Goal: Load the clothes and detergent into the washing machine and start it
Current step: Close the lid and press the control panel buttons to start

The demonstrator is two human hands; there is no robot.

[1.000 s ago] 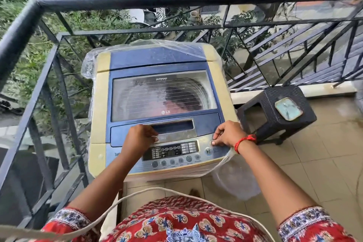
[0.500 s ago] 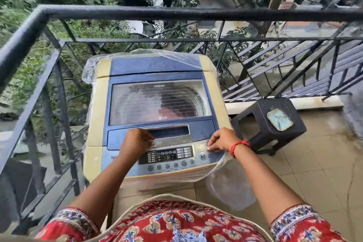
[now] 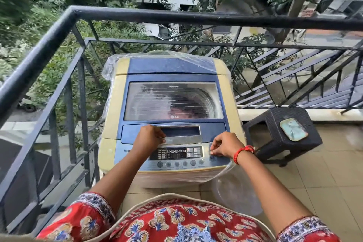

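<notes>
Washing machine [image 3: 172,104] seemingly under both hands [image 3: 188,143]

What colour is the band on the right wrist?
Red. The wrist band shows clearly in the head view, just behind the right hand at the control panel.

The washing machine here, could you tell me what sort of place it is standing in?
Most likely an upper-floor home balcony. The washing machine stands on a tiled floor against a dark metal railing, with trees and a parked car below. A small dark stool sits beside it.
</notes>
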